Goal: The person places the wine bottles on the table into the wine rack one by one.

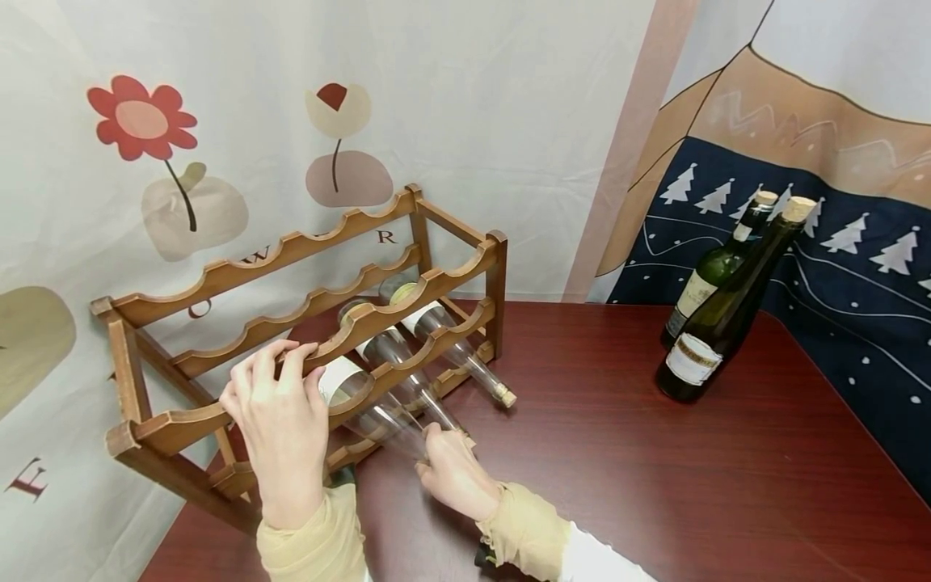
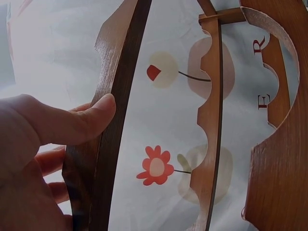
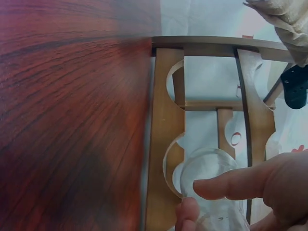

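I see the left hand (image 1: 280,412) gripping the near top rail (image 1: 436,284), the right hand (image 1: 457,470) grasping a clear bottle (image 1: 385,424), probably seating it. Level sliding seems needed next.

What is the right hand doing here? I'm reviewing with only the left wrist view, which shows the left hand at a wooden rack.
Observer: In the head view, the right hand holds a clear bottle near its neck end.
Operator: Does the rack hold anything else?
Observer: Yes, two more clear bottles lie in it, side by side.
Operator: And elsewhere on the table?
Observer: Two green bottles stand away from the rack, toward the person's right.
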{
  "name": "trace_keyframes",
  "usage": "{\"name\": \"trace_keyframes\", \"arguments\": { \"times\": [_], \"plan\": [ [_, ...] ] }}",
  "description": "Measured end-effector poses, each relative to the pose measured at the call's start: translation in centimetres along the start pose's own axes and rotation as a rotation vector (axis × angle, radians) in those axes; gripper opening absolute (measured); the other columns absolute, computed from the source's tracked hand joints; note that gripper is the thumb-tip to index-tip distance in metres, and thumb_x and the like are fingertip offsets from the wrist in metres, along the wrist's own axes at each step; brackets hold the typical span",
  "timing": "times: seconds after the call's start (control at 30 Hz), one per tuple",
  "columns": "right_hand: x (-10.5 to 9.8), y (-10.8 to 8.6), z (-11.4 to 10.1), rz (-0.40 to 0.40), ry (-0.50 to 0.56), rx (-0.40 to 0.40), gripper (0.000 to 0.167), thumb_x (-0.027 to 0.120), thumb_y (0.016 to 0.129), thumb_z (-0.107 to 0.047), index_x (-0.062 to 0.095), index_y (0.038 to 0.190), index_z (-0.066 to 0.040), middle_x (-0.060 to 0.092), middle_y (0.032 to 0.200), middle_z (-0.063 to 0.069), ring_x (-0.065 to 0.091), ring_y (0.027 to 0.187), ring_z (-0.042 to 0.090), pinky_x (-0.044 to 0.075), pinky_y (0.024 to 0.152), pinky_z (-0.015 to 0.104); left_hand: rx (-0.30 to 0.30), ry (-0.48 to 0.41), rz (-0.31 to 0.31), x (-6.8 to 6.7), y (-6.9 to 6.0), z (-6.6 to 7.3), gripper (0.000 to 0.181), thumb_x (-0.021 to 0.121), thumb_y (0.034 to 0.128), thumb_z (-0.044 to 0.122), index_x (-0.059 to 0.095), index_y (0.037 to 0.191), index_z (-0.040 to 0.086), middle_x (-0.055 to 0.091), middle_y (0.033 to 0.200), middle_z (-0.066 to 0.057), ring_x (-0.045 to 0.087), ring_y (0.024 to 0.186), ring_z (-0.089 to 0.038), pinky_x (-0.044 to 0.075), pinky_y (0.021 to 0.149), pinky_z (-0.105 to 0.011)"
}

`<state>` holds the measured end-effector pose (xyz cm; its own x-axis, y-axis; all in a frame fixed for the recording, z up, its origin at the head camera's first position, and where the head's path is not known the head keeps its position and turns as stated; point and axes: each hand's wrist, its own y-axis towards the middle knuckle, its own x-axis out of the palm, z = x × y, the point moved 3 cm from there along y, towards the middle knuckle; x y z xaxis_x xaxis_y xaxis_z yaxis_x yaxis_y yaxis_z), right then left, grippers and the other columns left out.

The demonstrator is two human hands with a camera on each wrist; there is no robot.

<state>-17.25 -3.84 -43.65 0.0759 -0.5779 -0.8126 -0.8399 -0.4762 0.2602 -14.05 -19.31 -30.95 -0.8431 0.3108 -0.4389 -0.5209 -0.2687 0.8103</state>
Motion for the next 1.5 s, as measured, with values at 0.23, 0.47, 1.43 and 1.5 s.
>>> {"name": "trace_keyframes", "arguments": {
  "times": [0.23,0.47,1.43,1.5],
  "plan": [
    [0.8,0.8,-0.5,0.031,-0.036,0.015,0.026,0.071,0.071,-0.006,0.048,0.085,-0.005,0.048,0.055,-0.004,0.046,0.049,0.006,0.037,0.042,0.016,-0.002,0.001,-0.015,-0.1,0.0,0.0,0.021,0.069,0.0794,-0.004,0.067,0.1,0.001,0.06,0.111,-0.018,0.046,0.104,-0.044,0.027,0.087,-0.06],
    [2.1,1.8,-0.9,0.025,-0.005,0.07,0.024,0.067,0.072,-0.007,0.046,0.083,-0.004,0.048,0.055,-0.001,0.053,0.048,0.012,0.038,0.039,0.021,-0.005,0.006,-0.019,-0.2,0.0,0.0,0.023,0.069,0.0792,-0.005,0.067,0.102,0.002,0.06,0.11,-0.019,0.046,0.104,-0.044,0.028,0.086,-0.06],
    [5.2,4.4,-2.3,0.013,0.088,0.275,0.049,0.072,0.077,-0.015,0.045,0.111,0.007,0.066,0.076,0.02,0.068,0.068,0.03,0.052,0.054,0.032,-0.007,0.002,-0.016,-0.2,0.1,0.1,0.022,0.069,0.079,-0.005,0.067,0.101,-0.001,0.06,0.11,-0.019,0.047,0.104,-0.044,0.028,0.086,-0.06],
    [5.2,4.5,-2.4,0.009,0.092,0.295,0.056,0.073,0.077,-0.015,0.042,0.117,0.008,0.067,0.08,0.022,0.069,0.071,0.032,0.053,0.057,0.033,-0.004,0.001,-0.015,-0.1,0.1,0.1,0.022,0.069,0.0791,-0.005,0.067,0.101,0.0,0.06,0.11,-0.019,0.046,0.103,-0.044,0.028,0.087,-0.06]
  ]
}}
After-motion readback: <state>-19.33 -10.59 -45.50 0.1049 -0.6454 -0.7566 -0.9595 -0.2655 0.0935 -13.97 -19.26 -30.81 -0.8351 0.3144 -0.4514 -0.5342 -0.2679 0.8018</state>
